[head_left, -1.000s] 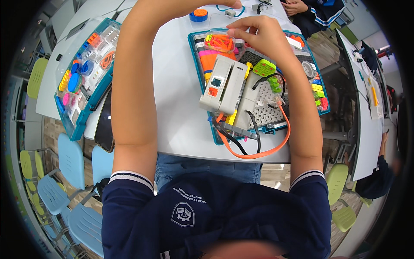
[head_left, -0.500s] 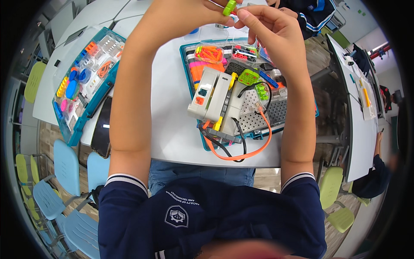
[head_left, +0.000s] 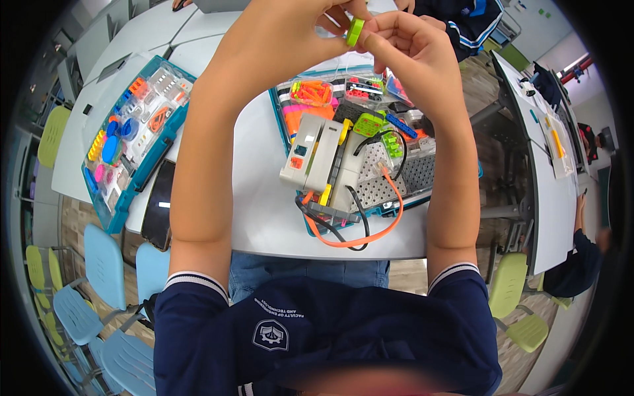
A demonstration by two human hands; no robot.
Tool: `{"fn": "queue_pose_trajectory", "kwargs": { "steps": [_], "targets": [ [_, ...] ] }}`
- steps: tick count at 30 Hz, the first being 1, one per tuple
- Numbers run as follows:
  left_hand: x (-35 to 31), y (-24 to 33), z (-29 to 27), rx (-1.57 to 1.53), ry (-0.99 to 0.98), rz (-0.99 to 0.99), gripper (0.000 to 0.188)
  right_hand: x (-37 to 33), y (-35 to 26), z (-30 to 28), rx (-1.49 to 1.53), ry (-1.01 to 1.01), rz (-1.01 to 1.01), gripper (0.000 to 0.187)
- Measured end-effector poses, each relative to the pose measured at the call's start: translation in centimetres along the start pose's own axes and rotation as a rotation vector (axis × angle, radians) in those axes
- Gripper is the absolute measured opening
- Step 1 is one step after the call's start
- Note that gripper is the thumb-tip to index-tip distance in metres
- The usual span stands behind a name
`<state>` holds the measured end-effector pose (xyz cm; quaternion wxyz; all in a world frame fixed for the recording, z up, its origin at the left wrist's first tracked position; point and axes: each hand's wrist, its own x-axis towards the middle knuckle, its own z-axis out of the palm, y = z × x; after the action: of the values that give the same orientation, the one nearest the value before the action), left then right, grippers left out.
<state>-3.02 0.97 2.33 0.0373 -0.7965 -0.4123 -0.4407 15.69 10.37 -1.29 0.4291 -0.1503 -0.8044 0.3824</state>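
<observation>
Up over the far part of the table, a small bright green building-kit piece (head_left: 355,32) is held between both hands. My left hand (head_left: 310,43) pinches it from the left with thumb and fingers. From the right, my right hand (head_left: 416,56) has its thumb and forefinger closed on the same piece; any smaller part between the fingertips is hidden. Below the hands sits a white and grey block-built model (head_left: 312,155) with an orange cable (head_left: 386,228) and black cables looping out of it. It rests on an open teal-edged kit box (head_left: 389,191) holding sorted parts.
A second teal parts box (head_left: 142,132) stands at the left, with a dark phone (head_left: 158,204) beside it. Blue chairs (head_left: 104,264) are at the left and a green chair (head_left: 508,280) at the right. Another person's sleeve (head_left: 472,30) shows at the far right of the table.
Both hands have come slightly nearer, and the green piece has turned and sits a little lower. The view has shifted slightly, so the boxes and model appear moved.
</observation>
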Motion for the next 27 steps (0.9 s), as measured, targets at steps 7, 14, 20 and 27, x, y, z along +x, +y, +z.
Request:
{"fn": "queue_pose_trajectory", "kwargs": {
  "steps": [7,14,20,27],
  "targets": [
    [-0.3,-0.4,-0.8,-0.037,-0.017,-0.012,0.024,-0.3,-0.7,-0.6,-0.194,-0.118,-0.082,0.017],
    [-0.5,-2.0,-3.8,0.184,0.111,-0.215,0.026,-0.1,-2.0,-2.2,-0.352,0.144,-0.011,0.009],
    [-1.1,-1.8,-4.1,0.183,0.076,-0.205,0.026,0.0,2.0,0.7,-0.506,-0.121,-0.199,0.015],
    [-0.4,-0.9,-3.0,0.025,-0.181,-0.326,0.029,-0.2,5.3,2.5,-0.476,-0.286,-0.018,0.014]
  ]
}}
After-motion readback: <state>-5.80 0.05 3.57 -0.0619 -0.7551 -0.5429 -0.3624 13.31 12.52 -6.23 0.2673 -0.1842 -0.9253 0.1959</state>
